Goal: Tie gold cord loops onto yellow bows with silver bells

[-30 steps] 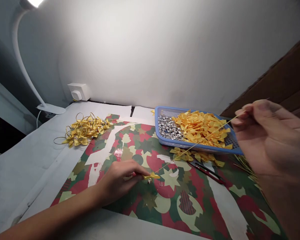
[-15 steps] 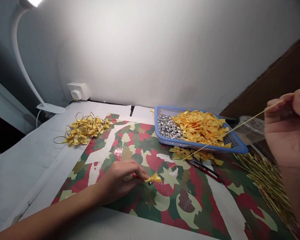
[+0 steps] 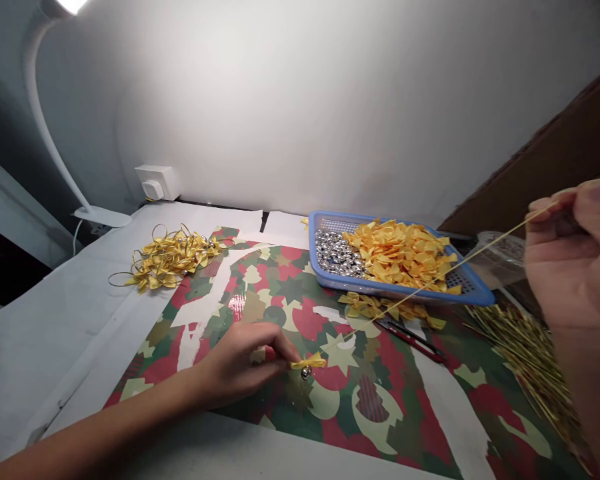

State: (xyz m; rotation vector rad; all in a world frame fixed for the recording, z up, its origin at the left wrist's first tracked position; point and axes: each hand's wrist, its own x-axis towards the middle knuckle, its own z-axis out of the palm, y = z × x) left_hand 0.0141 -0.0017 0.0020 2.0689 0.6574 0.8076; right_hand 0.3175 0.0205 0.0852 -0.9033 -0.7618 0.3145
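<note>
My left hand [image 3: 253, 360] pinches one end of a yellow ribbon bow [image 3: 311, 362] above the patterned sheet. A small silver bell [image 3: 306, 373] hangs just under the bow. From the bow a thin yellow cord [image 3: 460, 263] runs taut up to the right. Its far end is pinched between the thumb and fingers of my right hand [image 3: 575, 247], raised at the right edge of the view. How the cord joins the bow is too small to make out.
A blue basket [image 3: 405, 291] holds silver bells [image 3: 340, 255] and yellow bows [image 3: 400, 257]. Black-and-red snips [image 3: 413, 340] lie before it. Bows with looped cords [image 3: 173, 257] are heaped at left; a bundle of cords [image 3: 530, 367] lies at right. A lamp [image 3: 43, 120] stands at back left.
My right hand has shifted slightly left, still holding the cord taut. The bow has turned a little in my left hand, and the bell now hangs lower and shows more clearly.
</note>
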